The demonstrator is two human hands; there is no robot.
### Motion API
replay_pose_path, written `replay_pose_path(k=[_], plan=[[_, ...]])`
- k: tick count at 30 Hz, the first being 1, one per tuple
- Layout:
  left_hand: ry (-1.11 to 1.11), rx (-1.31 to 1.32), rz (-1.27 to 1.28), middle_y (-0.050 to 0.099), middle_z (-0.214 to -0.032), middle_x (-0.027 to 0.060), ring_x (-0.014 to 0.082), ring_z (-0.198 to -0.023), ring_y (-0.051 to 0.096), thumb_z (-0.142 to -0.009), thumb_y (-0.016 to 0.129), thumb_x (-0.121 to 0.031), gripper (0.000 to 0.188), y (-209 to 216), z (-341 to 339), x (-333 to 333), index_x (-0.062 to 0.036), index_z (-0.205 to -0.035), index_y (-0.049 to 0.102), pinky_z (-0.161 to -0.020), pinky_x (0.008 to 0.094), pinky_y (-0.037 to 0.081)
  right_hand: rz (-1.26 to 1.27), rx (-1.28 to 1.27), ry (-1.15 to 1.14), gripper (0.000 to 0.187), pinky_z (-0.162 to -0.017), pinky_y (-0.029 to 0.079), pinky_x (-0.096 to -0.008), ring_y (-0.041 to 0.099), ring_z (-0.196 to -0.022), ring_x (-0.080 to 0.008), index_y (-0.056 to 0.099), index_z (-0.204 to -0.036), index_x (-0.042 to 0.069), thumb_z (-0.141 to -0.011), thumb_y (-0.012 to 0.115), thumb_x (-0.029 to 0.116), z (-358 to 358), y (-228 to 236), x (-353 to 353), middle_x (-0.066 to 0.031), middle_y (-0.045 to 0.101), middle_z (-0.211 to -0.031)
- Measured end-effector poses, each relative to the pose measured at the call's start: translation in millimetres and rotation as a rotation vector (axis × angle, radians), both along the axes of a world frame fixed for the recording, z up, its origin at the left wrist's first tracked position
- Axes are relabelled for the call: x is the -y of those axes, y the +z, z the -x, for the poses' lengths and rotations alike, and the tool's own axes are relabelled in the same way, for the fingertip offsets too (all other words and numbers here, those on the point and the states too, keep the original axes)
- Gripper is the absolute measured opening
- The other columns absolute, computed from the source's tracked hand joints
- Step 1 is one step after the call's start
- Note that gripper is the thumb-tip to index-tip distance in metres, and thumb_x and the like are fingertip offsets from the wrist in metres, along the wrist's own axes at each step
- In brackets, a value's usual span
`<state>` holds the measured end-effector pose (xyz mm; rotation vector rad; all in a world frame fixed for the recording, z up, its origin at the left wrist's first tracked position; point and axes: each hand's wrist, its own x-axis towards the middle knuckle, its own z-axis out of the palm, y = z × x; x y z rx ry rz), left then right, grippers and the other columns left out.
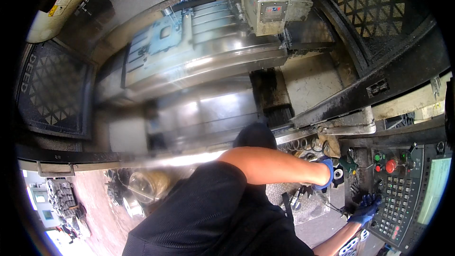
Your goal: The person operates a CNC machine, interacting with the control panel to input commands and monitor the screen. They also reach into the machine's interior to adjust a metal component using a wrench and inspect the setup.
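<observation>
My right hand (365, 211), in a blue glove, reaches the left edge of a dark machine control panel (400, 194). Its fingers stretch out over the panel's edge beside the rows of keys, with nothing seen in them. A red round button and small green and red ones sit above the keys. My left arm, bare below a black sleeve, crosses from the middle to my left hand (324, 174), also blue-gloved. Next to it is a pale ring-shaped metal part (338, 174); the fingers are hidden, so I cannot tell whether they touch it.
Inside the machine lies a slotted metal table (208, 23), tinted blue, with a boxy metal unit (265, 9) at its right end. Mesh-windowed doors (57, 90) stand at both sides. Metal rings and tools (298, 196) lie near my left hand. A clear round container (149, 185) stands at lower left.
</observation>
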<state>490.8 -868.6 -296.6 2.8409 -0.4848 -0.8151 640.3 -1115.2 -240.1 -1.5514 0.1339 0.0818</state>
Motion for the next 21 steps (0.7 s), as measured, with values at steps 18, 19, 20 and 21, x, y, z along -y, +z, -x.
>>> replay_pose_path(k=[18, 19, 20, 21], plan=[[0.09, 0.033, 0.011, 0.057, -0.148, 0.0034, 0.026, -0.135, 0.054, -0.089, 0.065, -0.039, 0.055, 36, 29, -16, -0.0216, -0.141, 0.062, -0.11, 0.0461, 0.042, -0.644, -0.006, 0.592, 0.039, -0.101, 0.051, -0.0423, 0.065, -0.106, -0.0272, 0.06, -0.132, 0.005, -0.107, 0.045, 0.031, -25, -38, 38, -0.0105, 0.068, -0.125], [0.1, -0.016, 0.015, 0.06, -0.144, 0.0049, 0.0266, -0.131, 0.056, -0.088, 0.066, -0.039, 0.053, 39, 29, -15, -0.0207, -0.137, 0.064, -0.107, 0.0471, 0.044, -0.575, 0.015, 0.612, 0.041, -0.102, 0.05, -0.0426, 0.064, -0.106, -0.0279, 0.059, -0.133, 0.005, -0.108, 0.044, 0.033, -19, -32, 33, -0.0119, 0.067, -0.126], [0.084, -0.051, 0.024, 0.067, -0.134, 0.0083, 0.0275, -0.122, 0.064, -0.086, 0.067, -0.036, 0.045, 43, 32, -18, -0.0184, -0.127, 0.073, -0.101, 0.0475, 0.049, -0.57, -0.028, 0.504, 0.042, -0.103, 0.05, -0.043, 0.063, -0.106, -0.0286, 0.058, -0.135, 0.005, -0.108, 0.042, 0.034, -10, -28, 25, -0.0133, 0.066, -0.126], [0.189, 0.007, 0.085, 0.075, -0.116, 0.0107, 0.0272, -0.106, 0.07, -0.083, 0.068, -0.032, 0.032, 48, 40, -22, -0.0158, -0.108, 0.08, -0.086, 0.0457, 0.055, -0.465, -0.085, 0.292, 0.044, -0.104, 0.049, -0.0433, 0.062, -0.106, -0.0292, 0.056, -0.136, 0.005, -0.108, 0.041, 0.035, -1, -25, 18, -0.0148, 0.064, -0.127]])
